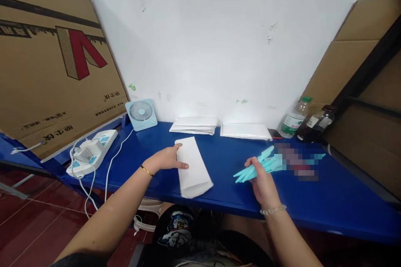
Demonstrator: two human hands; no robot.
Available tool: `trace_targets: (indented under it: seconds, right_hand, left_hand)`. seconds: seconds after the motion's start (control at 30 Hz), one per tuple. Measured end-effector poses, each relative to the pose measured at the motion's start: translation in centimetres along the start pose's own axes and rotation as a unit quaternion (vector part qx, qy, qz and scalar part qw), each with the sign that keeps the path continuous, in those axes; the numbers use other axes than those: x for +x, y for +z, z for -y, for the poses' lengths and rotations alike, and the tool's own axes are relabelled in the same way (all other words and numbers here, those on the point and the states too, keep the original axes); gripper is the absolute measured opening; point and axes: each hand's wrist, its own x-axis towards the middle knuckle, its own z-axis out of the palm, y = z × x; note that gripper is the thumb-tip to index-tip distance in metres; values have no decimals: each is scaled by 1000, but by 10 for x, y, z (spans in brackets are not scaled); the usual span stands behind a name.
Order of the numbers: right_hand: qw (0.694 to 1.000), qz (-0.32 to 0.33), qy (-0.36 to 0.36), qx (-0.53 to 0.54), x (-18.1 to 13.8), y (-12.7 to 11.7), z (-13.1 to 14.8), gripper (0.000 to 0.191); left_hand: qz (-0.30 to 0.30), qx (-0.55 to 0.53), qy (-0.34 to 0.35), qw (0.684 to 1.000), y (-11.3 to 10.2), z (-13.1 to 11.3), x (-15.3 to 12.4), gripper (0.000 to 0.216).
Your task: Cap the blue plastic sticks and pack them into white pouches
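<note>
At the middle of the blue table, my left hand point(171, 158) grips the left side of a white envelope point(193, 167), thumb on top and the other fingers partly hidden. The envelope's end nearest me looks slightly parted. To the right, my right hand point(261, 181) is closed around a bunch of light-blue, flat, pointed plastic pieces point(250, 172). They stick out on both sides of the hand, their tips pointing left. More light-blue pieces point(318, 157) lie on the table beyond it, partly hidden by a blurred patch.
Against the wall lie two stacks of white envelopes, one on the left point(194, 125) and one on the right point(246, 131). A small fan point(141, 114) and a power strip point(105, 139) with cords are at left. Two bottles point(294, 119) stand at right, by cardboard point(344, 58).
</note>
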Motion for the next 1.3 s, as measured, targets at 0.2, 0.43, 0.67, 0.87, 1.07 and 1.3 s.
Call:
trace_targets:
  seconds: [0.2,0.43,0.67,0.87,1.07,1.3]
  right_hand:
    - [995,-19,70,70,-2,-4,2,33]
    - [982,-31,133,133,-7,4,1,30]
    - [983,-45,91,152,-7,15,0,33]
    - [981,-73,53,170,-3,16,10,30]
    - [980,-77,26,181,-3,18,18,27]
    - [986,-82,18,141,-8,19,4,29]
  left_hand:
    - [71,111,255,958,7,-45,21,128]
    - [55,128,330,934,35,-88,48,94]
    - [-47,71,335,938,37,-117,44,55]
    - [-64,66,323,942,40,-130,35,68]
    - [-40,136,310,940,50,-128,31,98]
    - [-55,43,309,949,49,-123,32,85]
